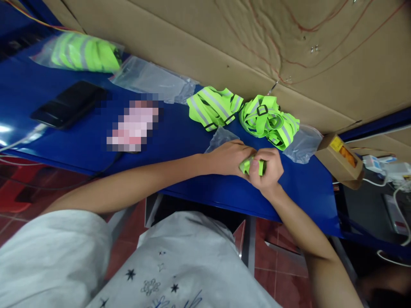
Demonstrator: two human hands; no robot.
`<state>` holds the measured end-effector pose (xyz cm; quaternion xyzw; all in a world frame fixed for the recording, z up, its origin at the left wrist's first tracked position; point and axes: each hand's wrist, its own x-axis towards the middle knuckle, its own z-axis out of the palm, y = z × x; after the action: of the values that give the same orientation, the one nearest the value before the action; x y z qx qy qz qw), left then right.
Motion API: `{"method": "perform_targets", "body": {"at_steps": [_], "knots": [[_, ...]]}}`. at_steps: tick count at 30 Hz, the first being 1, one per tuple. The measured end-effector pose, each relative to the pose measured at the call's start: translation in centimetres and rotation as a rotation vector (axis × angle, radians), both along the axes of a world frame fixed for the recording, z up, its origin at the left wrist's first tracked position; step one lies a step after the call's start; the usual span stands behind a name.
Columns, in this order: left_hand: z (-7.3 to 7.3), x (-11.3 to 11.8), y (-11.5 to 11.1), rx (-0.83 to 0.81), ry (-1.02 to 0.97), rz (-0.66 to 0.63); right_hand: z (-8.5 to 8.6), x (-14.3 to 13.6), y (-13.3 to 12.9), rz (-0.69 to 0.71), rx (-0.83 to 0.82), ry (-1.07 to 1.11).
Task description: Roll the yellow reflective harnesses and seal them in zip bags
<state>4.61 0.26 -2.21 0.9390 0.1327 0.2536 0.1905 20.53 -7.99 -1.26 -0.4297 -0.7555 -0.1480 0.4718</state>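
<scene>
My left hand (229, 157) and my right hand (269, 167) meet over the front part of the blue table. Both are closed around a small bundle of neon yellow-green strap (246, 166), most of it hidden by the fingers. Just beyond them lie two bundles of the same reflective strap, a flatter one (213, 107) and a rolled one with black buckles (265, 117). A clear plastic bag (221, 137) rests behind my left hand, and another (304, 143) is beside the rolled bundle.
On the blue table (180, 145) at the left are a black phone-like object (69, 104), a blurred-out pink item (135, 126), a bagged green bundle (85, 53) and clear bags (150, 79). A small cardboard box (338, 158) stands at the right edge. Brown cardboard lines the back.
</scene>
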Motion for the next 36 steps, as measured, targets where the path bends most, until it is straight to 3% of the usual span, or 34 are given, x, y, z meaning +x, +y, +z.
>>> {"method": "perform_targets", "body": {"at_steps": [3,5,9,12,18,22,26,29,36], "knots": [[0.4,0.0,-0.4,-0.070,0.016,-0.001,0.6,-0.2,-0.4,-0.026,-0.080,0.128],[0.5,-0.3,-0.4,-0.084,0.046,0.005,0.9,0.0,-0.5,0.038,-0.107,0.135],[0.8,-1.2,0.5,-0.149,0.056,0.046,1.5,1.7,-0.4,0.226,-0.189,-0.035],[1.0,-1.8,1.0,-0.175,0.017,0.079,1.8,2.8,-0.2,0.247,-0.252,-0.150],[1.7,-1.4,0.0,-0.054,0.032,0.150,1.1,1.6,-0.1,0.100,-0.141,-0.047],[2.2,-1.5,-0.3,0.018,-0.006,0.140,1.5,1.0,-0.2,0.129,-0.089,-0.006],[2.6,-1.9,0.1,0.010,0.015,0.137,3.0,2.3,-1.2,0.236,-0.269,-0.131],[3.2,-1.9,-0.1,0.097,0.037,0.154,3.6,3.2,-1.9,0.295,-0.416,-0.204],[4.2,-0.5,-3.0,0.390,0.141,0.114,1.6,2.0,-1.8,0.417,-0.585,-0.319]]}}
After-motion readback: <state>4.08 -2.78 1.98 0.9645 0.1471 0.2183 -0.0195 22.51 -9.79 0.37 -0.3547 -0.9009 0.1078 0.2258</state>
